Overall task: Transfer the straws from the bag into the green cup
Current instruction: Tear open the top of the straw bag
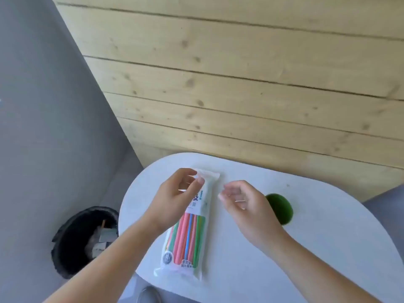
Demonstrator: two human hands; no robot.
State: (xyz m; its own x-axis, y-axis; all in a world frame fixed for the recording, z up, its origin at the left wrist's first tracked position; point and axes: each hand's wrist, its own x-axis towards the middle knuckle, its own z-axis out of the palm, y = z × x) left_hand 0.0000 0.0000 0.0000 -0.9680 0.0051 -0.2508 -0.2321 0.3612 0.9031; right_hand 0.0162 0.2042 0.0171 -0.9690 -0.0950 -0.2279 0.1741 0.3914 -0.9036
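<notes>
A long white plastic straw bag [192, 232] lies flat on the white table [317, 248], its far end pointing away from me. Pink, blue, green and orange straws [188, 239] show through its clear lower half. My left hand [175, 197] reaches over the bag's far end, and its thumb and forefinger pinch the far left corner. My right hand [247, 206] hovers just right of the bag with its fingers curled and apart, holding nothing. The green cup [282, 208] stands on the table right behind my right hand, which partly hides it.
A black lined waste bin [85, 239] with scraps inside stands on the grey floor left of the table. A wall of pale wooden planks [240, 84] rises behind the table. A shoe tip [148, 295] shows under the table's near edge.
</notes>
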